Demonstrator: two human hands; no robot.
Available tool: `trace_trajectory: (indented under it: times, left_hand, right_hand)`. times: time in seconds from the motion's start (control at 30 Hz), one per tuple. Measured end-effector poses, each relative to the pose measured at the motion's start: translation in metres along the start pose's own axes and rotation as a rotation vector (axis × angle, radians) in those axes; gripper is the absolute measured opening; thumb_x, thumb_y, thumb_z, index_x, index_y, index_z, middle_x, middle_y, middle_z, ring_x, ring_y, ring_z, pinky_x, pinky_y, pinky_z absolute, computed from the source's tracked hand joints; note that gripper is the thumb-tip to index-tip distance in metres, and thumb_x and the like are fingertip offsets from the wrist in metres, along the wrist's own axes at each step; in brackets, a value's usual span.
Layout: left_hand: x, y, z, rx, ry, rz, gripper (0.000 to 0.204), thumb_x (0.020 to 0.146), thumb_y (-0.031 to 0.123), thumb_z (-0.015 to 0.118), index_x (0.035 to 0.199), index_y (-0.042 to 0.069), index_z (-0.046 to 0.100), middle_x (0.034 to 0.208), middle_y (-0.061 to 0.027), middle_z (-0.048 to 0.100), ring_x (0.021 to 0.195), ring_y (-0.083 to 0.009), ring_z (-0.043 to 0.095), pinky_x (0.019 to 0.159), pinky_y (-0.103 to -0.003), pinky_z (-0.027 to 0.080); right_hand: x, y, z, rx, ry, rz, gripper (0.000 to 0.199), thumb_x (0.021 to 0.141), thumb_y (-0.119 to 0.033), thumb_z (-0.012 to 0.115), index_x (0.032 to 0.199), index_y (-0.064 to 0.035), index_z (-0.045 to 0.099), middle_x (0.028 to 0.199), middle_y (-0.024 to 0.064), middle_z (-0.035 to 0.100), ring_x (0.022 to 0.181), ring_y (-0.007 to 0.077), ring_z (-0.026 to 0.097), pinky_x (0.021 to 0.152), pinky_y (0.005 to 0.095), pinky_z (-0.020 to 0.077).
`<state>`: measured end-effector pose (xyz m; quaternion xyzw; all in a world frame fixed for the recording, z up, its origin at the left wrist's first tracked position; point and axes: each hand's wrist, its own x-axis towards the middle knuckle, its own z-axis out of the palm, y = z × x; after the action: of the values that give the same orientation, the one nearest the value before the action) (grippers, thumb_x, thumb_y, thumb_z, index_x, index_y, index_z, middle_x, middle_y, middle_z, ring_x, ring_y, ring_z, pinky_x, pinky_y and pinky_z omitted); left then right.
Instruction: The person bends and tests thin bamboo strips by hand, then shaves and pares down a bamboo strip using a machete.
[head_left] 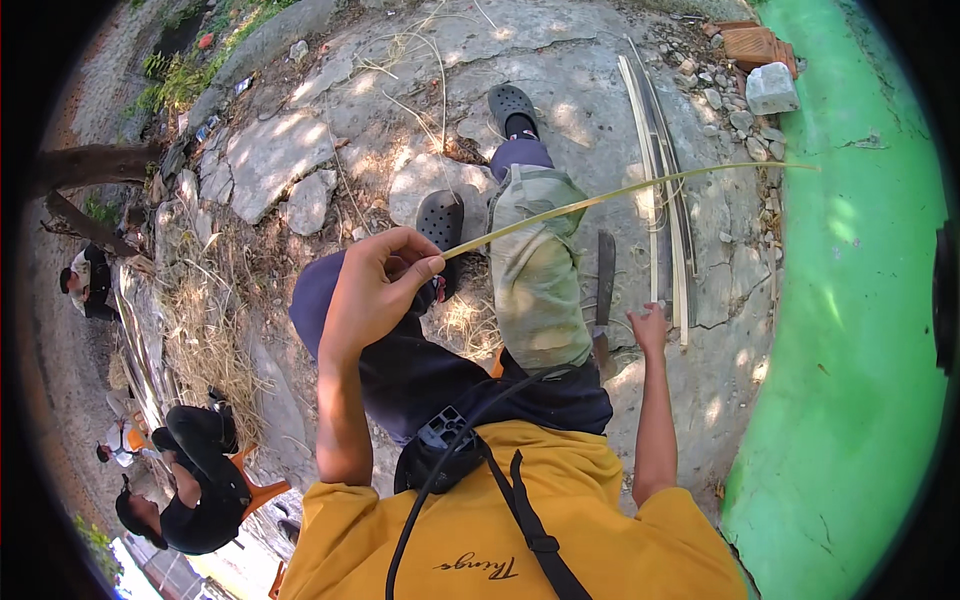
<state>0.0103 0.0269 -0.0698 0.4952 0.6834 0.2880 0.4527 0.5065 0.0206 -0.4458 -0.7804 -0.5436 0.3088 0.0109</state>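
My left hand [385,280] is raised over my left thigh, thumb and fingers pinched on one end of a thin, yellow-green bamboo strip [580,205]. The strip bows out to the right, across my cloth-covered right leg, its far tip near the green wall. Low on my right, my right hand [648,328] has its fingers closed at the near end of a pale bamboo strip [645,150]. This strip lies in a bundle of long split bamboo pieces [676,200] on the ground. A machete [605,275] with a dark blade lies between my right leg and the bundle.
A green wall [840,300] runs along the right. Bricks [757,45], a pale block [772,88] and rubble lie at its foot. The concrete ground [570,60] is cracked, with loose shavings [210,330] to the left. Several people sit farther left, one in black [200,480].
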Motion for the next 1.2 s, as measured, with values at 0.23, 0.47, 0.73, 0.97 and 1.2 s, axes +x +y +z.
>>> trace_trajectory:
  times: [0.23,0.47,0.73,0.97,1.2]
  left_hand:
    - [0.007,-0.019,0.060,-0.128,-0.030,-0.057,0.014,0.103,0.012,0.073,0.105,-0.001,0.070,0.089,0.0004,0.071,0.082,-0.0037,0.064,0.073,-0.022,0.051]
    - [0.015,-0.024,0.088,-0.235,-0.074,-0.055,0.011,0.104,0.009,0.070,0.108,0.000,0.067,0.092,0.0018,0.069,0.083,-0.0034,0.063,0.075,-0.022,0.049]
    - [0.007,-0.025,0.083,-0.451,-0.108,-0.103,0.019,0.106,0.008,0.064,0.121,-0.003,0.065,0.104,0.0002,0.069,0.098,-0.0047,0.064,0.086,-0.022,0.050]
    - [0.004,-0.030,0.091,-0.604,-0.144,-0.046,0.028,0.104,0.001,0.057,0.132,-0.001,0.061,0.110,0.0016,0.062,0.091,-0.0027,0.056,0.078,-0.021,0.046]
    - [0.002,-0.030,0.086,-0.728,-0.173,-0.047,0.037,0.100,-0.001,0.055,0.137,0.002,0.053,0.111,0.0002,0.053,0.080,-0.0036,0.049,0.070,-0.022,0.043]
  right_hand:
    - [-0.061,0.006,0.100,-0.100,-0.127,0.210,0.071,0.079,-0.050,0.089,0.124,-0.0028,0.063,0.118,0.0220,0.073,0.112,0.0421,0.071,0.094,0.0534,0.0567]
    - [-0.052,0.004,0.101,-0.129,-0.051,0.135,0.066,0.075,-0.043,0.090,0.119,-0.0006,0.066,0.114,0.0244,0.074,0.106,0.0446,0.072,0.090,0.0533,0.0569]
    - [-0.048,-0.004,0.079,0.001,-0.105,0.067,0.060,0.076,-0.040,0.081,0.118,0.0016,0.070,0.112,0.0252,0.075,0.103,0.0462,0.072,0.091,0.0535,0.0558]
    - [-0.060,0.010,0.035,0.232,0.015,0.111,0.054,0.097,-0.051,0.069,0.097,0.0022,0.074,0.085,0.0175,0.075,0.079,0.0334,0.073,0.072,0.0454,0.0537]
    - [-0.144,-0.044,-0.042,0.853,0.140,0.125,0.048,0.110,-0.049,0.055,0.095,-0.0044,0.060,0.066,-0.0014,0.049,0.053,0.0054,0.044,0.047,0.0229,0.0331]
